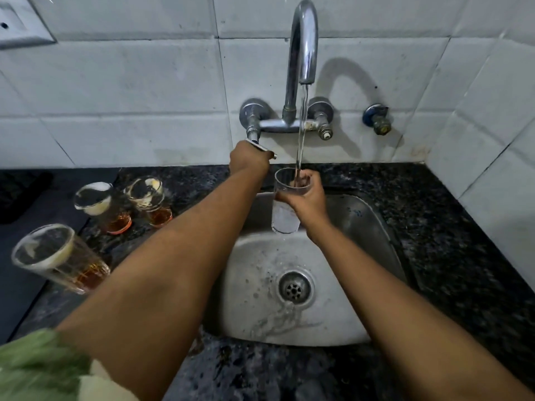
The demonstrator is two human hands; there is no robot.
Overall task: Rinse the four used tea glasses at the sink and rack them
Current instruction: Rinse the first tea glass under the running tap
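My right hand (307, 198) grips a clear tea glass (285, 217) upright over the steel sink (252, 302), its fingers curled over the rim. Water streams from the chrome tap (302, 41) into that glass. My left hand (248, 159) is curled round the left tap handle (262, 146) below the left valve. Three used glasses with amber tea dregs stand on the dark counter to the left: one nearest me (58, 257), one in the middle (101, 206), one further right (149, 199).
Black speckled granite counter (451, 241) surrounds the sink. The drain (294, 289) is open and water runs into it. A second tap valve (322, 118) and a blue-collared wall valve (377, 118) sit on the white tiled wall. No rack is in view.
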